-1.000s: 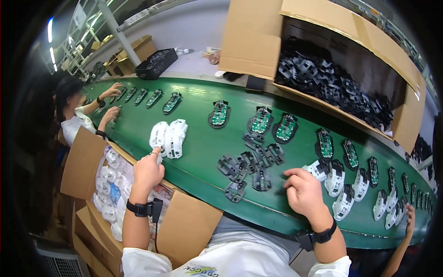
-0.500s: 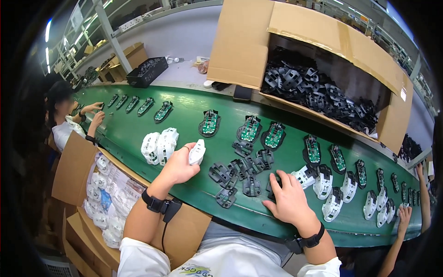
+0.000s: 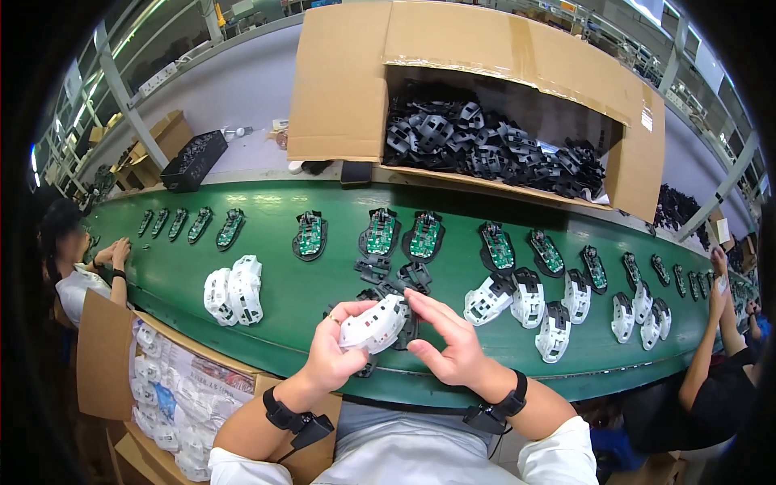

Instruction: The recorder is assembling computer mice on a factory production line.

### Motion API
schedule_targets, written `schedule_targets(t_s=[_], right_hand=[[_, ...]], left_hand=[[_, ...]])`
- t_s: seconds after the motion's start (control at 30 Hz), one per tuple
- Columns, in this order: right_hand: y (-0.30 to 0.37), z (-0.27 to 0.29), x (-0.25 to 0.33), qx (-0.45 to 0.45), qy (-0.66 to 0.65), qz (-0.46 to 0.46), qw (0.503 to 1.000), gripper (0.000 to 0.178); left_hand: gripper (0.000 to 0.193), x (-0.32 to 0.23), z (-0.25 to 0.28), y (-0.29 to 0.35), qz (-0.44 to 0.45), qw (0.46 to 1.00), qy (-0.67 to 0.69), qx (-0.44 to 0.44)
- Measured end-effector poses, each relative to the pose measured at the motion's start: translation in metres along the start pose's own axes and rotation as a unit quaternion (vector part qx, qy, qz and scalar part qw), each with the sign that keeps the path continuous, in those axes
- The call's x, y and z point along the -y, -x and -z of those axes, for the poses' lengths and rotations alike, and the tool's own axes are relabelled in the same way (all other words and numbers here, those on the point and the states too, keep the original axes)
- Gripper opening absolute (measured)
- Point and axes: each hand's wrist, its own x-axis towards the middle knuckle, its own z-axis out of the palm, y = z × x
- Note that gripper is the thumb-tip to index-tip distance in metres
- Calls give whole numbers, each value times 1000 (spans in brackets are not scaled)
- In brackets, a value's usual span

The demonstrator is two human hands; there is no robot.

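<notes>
My left hand [image 3: 333, 353] grips a white mouse shell [image 3: 374, 325] from its left side, above the near part of the green belt. My right hand [image 3: 449, 339] holds a black plastic bracket [image 3: 411, 326] against the shell's right side, its fingertips reaching the shell's upper end. The bracket is partly hidden by the fingers and shell. Beneath and behind my hands lies a pile of loose black brackets [image 3: 373, 269], mostly covered. Two white shells [image 3: 245, 289] stand together on the left. Right of my hands are several white shells with black brackets fitted [image 3: 554, 333].
Green circuit boards on black mouse bases [image 3: 309, 234] line the belt [image 3: 275, 356]. A carton [image 3: 335, 105] of black brackets stands behind it. An open carton [image 3: 105, 356] of white shells is at lower left. Co-workers' arms [image 3: 115, 263] reach in at both ends.
My left hand has brought the white shell right and nearer. My right hand has lifted from the belt with a black bracket, and both parts now meet. The view has shifted right.
</notes>
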Motion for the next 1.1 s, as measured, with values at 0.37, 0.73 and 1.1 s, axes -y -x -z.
schedule_targets(t_s=[0.37, 0.73, 1.1], right_hand=[[6, -13, 8, 34, -353, -266, 896, 68], [2, -19, 29, 59, 10, -122, 991, 56], [-11, -15, 36, 46, -100, -77, 991, 20]], left_hand=[[52, -15, -23, 19, -7, 991, -133, -12], [42, -26, -12, 9, -206, 847, -489, 19], [18, -23, -7, 17, -23, 967, -228, -107]])
